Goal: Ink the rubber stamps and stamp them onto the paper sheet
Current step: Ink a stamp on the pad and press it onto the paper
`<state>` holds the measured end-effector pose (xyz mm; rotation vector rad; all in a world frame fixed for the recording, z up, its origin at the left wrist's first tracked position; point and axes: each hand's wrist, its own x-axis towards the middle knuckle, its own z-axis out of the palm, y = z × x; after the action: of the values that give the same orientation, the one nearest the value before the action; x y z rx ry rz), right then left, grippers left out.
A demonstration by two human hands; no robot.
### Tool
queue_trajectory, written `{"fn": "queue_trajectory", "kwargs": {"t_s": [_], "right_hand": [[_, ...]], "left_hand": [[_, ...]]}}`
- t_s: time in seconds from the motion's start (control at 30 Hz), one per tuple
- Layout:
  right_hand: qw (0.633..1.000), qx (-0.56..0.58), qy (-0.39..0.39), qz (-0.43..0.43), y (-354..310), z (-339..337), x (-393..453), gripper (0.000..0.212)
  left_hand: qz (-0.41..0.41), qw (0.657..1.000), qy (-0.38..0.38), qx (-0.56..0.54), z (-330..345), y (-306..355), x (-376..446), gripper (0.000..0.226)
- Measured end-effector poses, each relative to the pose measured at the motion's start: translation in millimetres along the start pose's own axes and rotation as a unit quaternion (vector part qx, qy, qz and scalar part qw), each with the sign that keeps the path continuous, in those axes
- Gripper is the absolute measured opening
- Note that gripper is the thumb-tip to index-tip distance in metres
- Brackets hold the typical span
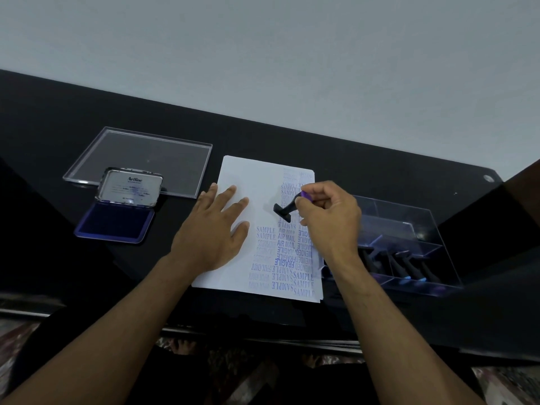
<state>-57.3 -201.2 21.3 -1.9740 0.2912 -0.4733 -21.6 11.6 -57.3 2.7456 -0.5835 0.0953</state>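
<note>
Centrally, black stamp [283, 211] tilted over paper [238, 176], pinched by right hand [328, 213]; left hand [214, 229] flat, pressing paper's blank left half.

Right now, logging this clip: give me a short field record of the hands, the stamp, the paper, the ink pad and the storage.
left hand: fingers spread, flat on the paper sheet
right hand: grips a rubber stamp by its handle
stamp: black, purple cap, tilted, die at or just above the sheet
sheet: right part covered with blue imprints (SAMPLE, AIR MAIL, FRAGILE, FAX OUT); left part blank
ink pad: open, lid up, left of the sheet
clear lid: flat, behind the pad
clear box: right of the sheet, holds more stamps
table: black
</note>
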Motion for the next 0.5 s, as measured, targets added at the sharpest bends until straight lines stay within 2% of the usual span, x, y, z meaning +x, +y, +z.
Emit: {"fn": "queue_trajectory", "kwargs": {"t_s": [0.5], "right_hand": [[1.0, -0.008, -0.003, -0.009, 4.0, 0.6, -0.5, 0.015]], "left_hand": [[-0.002, 1.0, -0.004, 0.0, -1.1, 0.3, 0.2, 0.073]]}}
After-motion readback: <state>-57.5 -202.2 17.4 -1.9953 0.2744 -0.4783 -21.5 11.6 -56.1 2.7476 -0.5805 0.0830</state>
